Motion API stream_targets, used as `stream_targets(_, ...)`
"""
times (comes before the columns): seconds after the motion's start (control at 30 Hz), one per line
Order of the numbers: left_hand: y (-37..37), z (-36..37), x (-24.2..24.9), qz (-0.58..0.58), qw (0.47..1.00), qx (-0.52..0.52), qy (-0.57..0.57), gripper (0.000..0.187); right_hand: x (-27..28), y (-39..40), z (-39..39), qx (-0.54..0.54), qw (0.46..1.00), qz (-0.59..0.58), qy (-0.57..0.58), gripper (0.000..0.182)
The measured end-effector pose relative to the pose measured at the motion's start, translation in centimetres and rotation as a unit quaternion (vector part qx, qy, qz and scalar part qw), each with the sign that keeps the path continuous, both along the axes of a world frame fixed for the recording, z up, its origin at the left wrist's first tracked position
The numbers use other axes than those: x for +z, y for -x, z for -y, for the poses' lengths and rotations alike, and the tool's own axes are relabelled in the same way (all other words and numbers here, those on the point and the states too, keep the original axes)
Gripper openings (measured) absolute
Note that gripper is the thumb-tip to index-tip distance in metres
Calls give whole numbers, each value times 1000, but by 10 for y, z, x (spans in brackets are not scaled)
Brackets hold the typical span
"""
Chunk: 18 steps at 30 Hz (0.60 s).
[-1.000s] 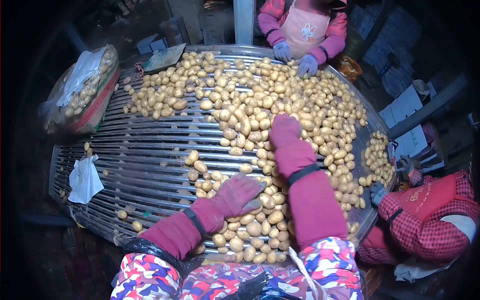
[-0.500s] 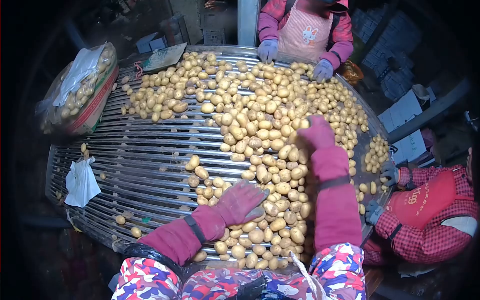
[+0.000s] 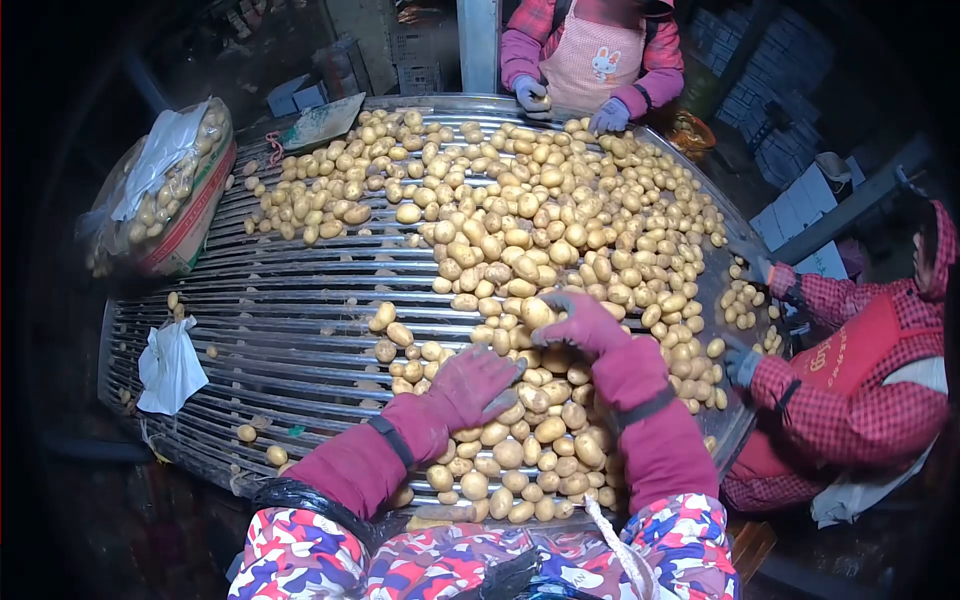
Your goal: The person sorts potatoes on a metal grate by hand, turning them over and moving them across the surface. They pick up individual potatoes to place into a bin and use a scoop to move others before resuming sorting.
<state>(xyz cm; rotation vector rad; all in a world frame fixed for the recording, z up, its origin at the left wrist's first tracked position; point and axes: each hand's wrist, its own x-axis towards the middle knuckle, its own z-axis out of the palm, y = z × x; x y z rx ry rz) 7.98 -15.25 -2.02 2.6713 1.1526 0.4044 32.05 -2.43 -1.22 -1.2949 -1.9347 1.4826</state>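
My left hand (image 3: pixel 472 388), in a dusty pink glove, lies open on the heap of potatoes (image 3: pixel 510 450), fingers stretched to the right. Closer to the middle of the rack, my right hand (image 3: pixel 585 325) curls its thumb and fingers around a potato (image 3: pixel 537 312). Its fingertips are partly hidden among the neighbouring potatoes. Both hands are over a wide slatted metal rack (image 3: pixel 290 335), where potatoes cover mostly the centre and right.
A bulging bag of potatoes (image 3: pixel 165 190) stands at the rack's left edge, near a flat board (image 3: pixel 323 122). A white cloth (image 3: pixel 170 367) lies front left. One co-worker (image 3: pixel 595 60) stands at the far side, another (image 3: pixel 850 375) at the right edge.
My right hand has drawn back toward me and left, and now grips a potato. My left hand has barely moved. The far co-worker's hand has lifted a potato; the right co-worker has shifted.
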Motion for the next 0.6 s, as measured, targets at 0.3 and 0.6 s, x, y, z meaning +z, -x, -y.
stream_targets(0.3, -3, 3, 0, 40, 999, 10, -9, 45, 18, -51, 170, -125, 691, -642, 307, 66)
stream_targets(0.6, -6, 3, -6, 54, 993, -25, -102, 44, 33, -137, 319, -350, 735, -579, 45, 84)
